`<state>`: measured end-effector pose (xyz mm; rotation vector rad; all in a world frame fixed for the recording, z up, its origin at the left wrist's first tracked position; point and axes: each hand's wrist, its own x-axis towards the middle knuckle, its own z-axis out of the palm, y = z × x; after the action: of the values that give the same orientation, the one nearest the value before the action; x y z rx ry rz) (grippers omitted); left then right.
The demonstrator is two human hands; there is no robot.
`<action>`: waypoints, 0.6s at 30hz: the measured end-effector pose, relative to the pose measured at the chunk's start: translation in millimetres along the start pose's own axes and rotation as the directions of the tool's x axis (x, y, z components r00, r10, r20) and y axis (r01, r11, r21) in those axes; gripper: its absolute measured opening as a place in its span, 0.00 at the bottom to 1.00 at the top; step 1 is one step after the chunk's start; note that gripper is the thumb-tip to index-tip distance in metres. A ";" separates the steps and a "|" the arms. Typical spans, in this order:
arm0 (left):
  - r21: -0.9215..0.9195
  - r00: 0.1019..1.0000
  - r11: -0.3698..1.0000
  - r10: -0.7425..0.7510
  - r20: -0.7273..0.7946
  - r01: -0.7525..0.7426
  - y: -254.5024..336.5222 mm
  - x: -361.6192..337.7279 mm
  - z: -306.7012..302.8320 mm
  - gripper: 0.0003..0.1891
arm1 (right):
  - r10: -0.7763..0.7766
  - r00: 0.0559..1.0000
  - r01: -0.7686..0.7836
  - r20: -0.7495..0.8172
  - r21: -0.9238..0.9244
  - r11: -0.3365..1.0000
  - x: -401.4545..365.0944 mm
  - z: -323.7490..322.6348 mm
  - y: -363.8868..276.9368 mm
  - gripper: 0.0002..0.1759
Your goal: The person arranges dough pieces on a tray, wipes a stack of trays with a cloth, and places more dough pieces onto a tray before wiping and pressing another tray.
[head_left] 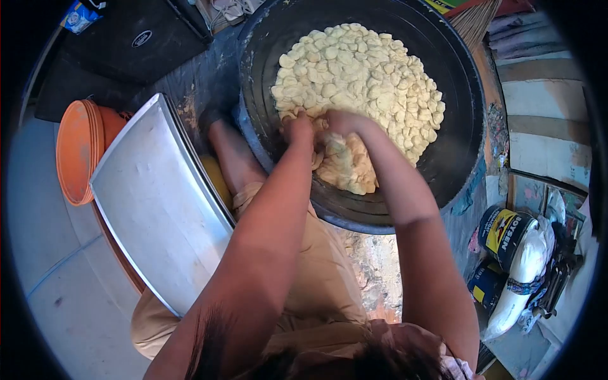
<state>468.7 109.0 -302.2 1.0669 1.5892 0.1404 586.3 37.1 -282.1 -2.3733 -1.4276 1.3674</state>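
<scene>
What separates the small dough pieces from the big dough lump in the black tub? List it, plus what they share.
Size: each of the small dough pieces is far smaller than the big dough lump.
Form: the pieces are many rounded bits bunched together; the lump is one uneven mass.
Place: the lump lies toward the near side of the black tub; the pieces spread mostly beyond it.
Shared: both are pale yellowish.

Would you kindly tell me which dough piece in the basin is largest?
The lump on the near side of the basin; the other pieces are far smaller.
</scene>
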 end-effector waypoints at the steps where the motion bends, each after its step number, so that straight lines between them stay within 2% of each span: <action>1: 0.138 0.994 0.987 0.092 -0.055 -0.083 2.5 -1.5 -3.6 0.32 | -0.086 0.981 0.132 -0.176 0.270 0.954 10.2 -40.6 -9.3 0.36; 2: 0.120 0.991 0.987 0.119 -0.067 -0.110 3.9 -3.9 -6.1 0.31 | 0.113 0.971 -0.046 -0.212 0.300 0.953 54.1 -66.2 -0.1 0.37; 3: 0.100 0.986 0.985 0.150 -0.078 -0.142 5.6 -7.6 -7.7 0.31 | 0.236 0.877 -0.126 -0.419 0.274 0.953 82.6 -69.1 -0.5 0.38; 4: 0.077 0.979 0.981 0.185 -0.091 -0.178 10.2 -11.3 -9.3 0.31 | 0.331 0.722 -0.207 -0.608 0.266 0.941 105.4 -70.1 -8.6 0.41; 6: 0.087 0.962 0.970 0.237 -0.138 -0.226 23.4 -13.1 -12.8 0.31 | 0.467 0.750 -0.436 -0.469 0.180 0.882 105.0 -59.0 -56.8 0.46; 7: 0.084 0.949 0.961 0.274 -0.158 -0.264 22.6 -11.7 -12.9 0.31 | 0.356 0.802 -0.401 -0.480 0.010 0.916 103.0 -45.9 -64.4 0.47; 9: 0.068 0.920 0.939 0.345 -0.186 -0.338 18.3 -12.7 -11.6 0.31 | 0.204 0.896 -0.243 -0.395 -0.052 0.969 90.9 -31.1 -47.8 0.47; 10: 0.102 0.929 0.946 0.322 -0.182 -0.308 23.6 -15.2 -11.3 0.31 | 0.115 0.928 -0.153 -0.354 -0.081 0.985 83.9 -29.7 -38.1 0.47; 12: 0.171 0.945 0.955 0.273 -0.180 -0.243 33.2 -23.5 -12.1 0.31 | -0.099 0.965 -0.002 -0.245 -0.381 0.924 51.3 -16.7 -13.7 0.44; 15: 0.222 0.940 0.946 0.280 -0.195 -0.236 23.0 -7.6 0.1 0.32 | -0.065 0.997 0.060 -0.035 -0.122 0.991 44.3 -50.0 21.6 0.40; 18: 0.233 0.958 0.956 0.224 -0.181 -0.180 27.2 -10.6 -1.7 0.32 | -0.093 0.983 0.064 0.159 0.177 0.982 54.1 -84.7 43.6 0.38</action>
<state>481.5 118.2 -277.5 1.4238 1.7043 0.2282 685.7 83.0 -285.7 -2.1182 -1.3618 1.6296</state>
